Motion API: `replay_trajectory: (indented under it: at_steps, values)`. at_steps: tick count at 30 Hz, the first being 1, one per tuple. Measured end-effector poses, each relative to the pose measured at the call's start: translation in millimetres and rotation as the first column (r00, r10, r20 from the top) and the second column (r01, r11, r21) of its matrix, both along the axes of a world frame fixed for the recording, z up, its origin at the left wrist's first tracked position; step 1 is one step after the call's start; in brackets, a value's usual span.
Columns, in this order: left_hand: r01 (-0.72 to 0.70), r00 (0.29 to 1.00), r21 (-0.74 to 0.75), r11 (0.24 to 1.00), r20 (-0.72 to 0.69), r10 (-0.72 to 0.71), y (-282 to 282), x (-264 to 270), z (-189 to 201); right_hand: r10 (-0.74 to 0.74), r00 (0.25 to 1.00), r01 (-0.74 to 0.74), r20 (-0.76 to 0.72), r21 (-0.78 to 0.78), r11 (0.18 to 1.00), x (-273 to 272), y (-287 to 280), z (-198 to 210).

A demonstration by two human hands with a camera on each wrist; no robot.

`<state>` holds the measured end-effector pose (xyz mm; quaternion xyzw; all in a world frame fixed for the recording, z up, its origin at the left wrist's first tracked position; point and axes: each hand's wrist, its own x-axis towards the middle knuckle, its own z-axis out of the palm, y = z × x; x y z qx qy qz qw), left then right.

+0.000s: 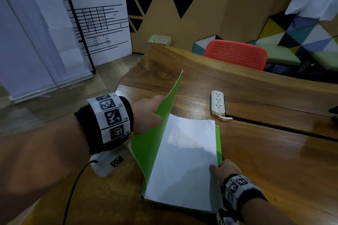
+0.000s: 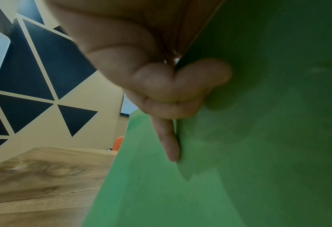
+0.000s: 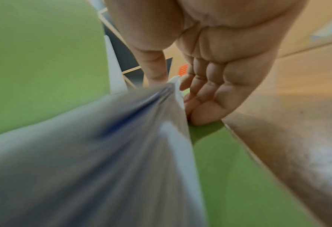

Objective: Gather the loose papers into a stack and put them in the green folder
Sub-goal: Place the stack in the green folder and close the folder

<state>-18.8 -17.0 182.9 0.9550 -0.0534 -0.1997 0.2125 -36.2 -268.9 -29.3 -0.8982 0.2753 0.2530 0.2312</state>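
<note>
A green folder (image 1: 151,144) lies open on the wooden table (image 1: 274,160), its front cover raised steeply. My left hand (image 1: 146,113) grips that cover's left edge, thumb and fingers pinching it (image 2: 180,86), and the green cover (image 2: 238,138) fills the left wrist view. A stack of white papers (image 1: 184,162) rests on the folder's lower leaf. My right hand (image 1: 222,169) pinches the stack's right edge near its lower corner. In the right wrist view the thumb and fingers (image 3: 205,98) close on the blurred papers (image 3: 122,153) above the green leaf (image 3: 229,169).
A white power strip (image 1: 217,102) lies on the table beyond the folder, its cord at a slot in the tabletop. A red perforated chair (image 1: 236,54) stands behind the far edge. A black cable (image 1: 73,188) hangs from my left wrist.
</note>
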Motion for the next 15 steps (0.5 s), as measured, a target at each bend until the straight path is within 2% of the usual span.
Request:
replay_trajectory:
  at_steps: [8, 15]
  values:
    - [0.02, 1.0, -0.048, 0.999, -0.007, -0.02, -2.2, 2.2, -5.0, 0.047, 0.998, -0.049, -0.028, -0.069, 0.996, -0.4, 0.9, 10.8]
    - [0.042, 0.999, -0.055, 0.998, -0.021, -0.043, -1.6, 4.0, -8.5, 0.025, 0.998, -0.026, 0.05, 0.014, 1.0, -2.7, -5.6, 12.9]
